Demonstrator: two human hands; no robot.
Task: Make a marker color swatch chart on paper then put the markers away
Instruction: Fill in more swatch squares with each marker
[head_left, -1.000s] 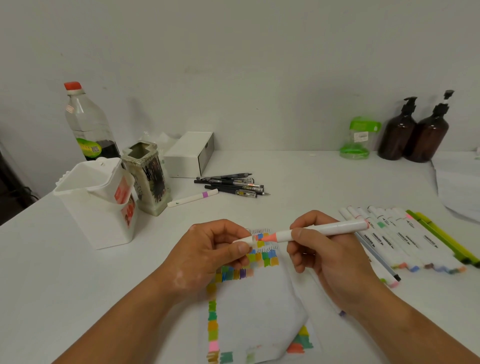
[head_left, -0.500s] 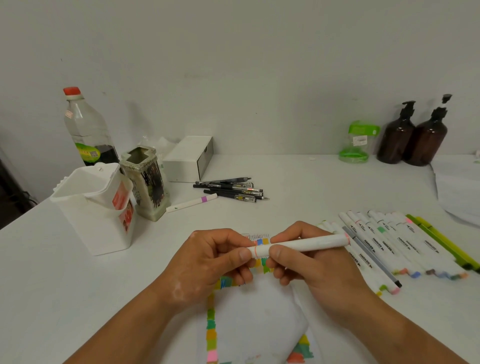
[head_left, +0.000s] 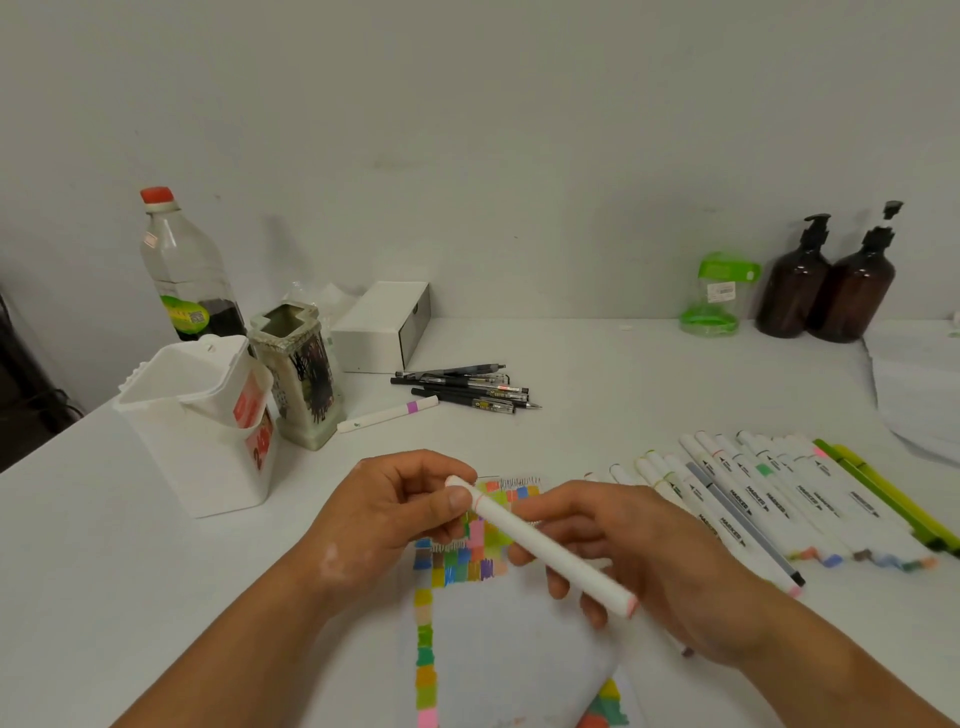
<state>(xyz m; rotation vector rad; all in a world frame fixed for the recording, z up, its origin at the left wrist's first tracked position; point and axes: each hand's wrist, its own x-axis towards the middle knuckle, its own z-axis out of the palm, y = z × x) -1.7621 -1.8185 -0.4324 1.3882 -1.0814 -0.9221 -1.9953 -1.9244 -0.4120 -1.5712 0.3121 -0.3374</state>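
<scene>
Evidently capping: left hand (head_left: 395, 512) fingers are pinching the marker (head_left: 540, 545) cap end, right hand (head_left: 639, 561) fingers gripping its barrel; next, setting it right among the laid-out markers (head_left: 779, 499).

We see an evenly lit, fairly bright scene under soft light from overhead, with a weak shadow on the wall (head_left: 467, 130) behind the clear bottle (head_left: 182, 270) at ten o'clock and faint shadows under both hands. No hard glare shows, only dull highlights on the two brown bottles (head_left: 826, 286) at two o'clock. The wide lens bends the table (head_left: 623, 374) edge and darkens the nine o'clock corner, and fine detail looks soft and smeared, notably the marker (head_left: 540, 545) near centre.
</scene>
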